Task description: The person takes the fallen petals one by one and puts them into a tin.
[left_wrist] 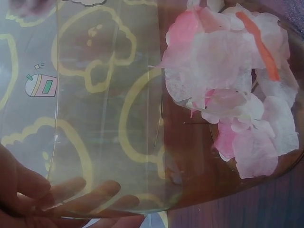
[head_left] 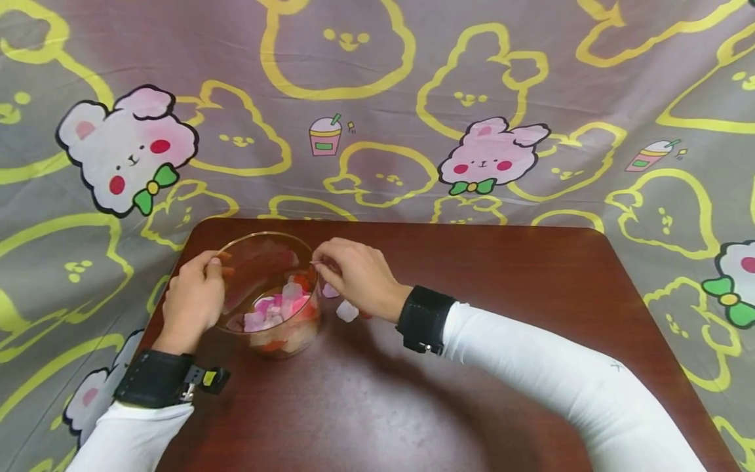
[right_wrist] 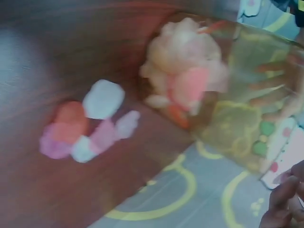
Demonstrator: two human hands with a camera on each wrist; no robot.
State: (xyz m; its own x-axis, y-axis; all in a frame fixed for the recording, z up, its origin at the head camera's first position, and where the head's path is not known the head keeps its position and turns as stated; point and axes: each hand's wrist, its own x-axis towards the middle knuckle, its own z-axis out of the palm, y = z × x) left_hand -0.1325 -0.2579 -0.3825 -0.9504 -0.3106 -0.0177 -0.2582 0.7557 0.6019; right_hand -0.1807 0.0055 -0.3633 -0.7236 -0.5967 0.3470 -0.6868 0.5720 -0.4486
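Petals going into a glass bowl

The left hand point(head_left: 191, 301) grips the glass bowl point(head_left: 268, 295) by its wall; just beyond, the right hand point(head_left: 360, 278) pinches something small at the rim, seemingly a petal. Best released well inside; loose petals point(head_left: 347, 311) lie under that hand on the table point(head_left: 501, 314).

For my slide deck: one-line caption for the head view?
Left hand grips a glass bowl of petals; right hand hovers by its rim.
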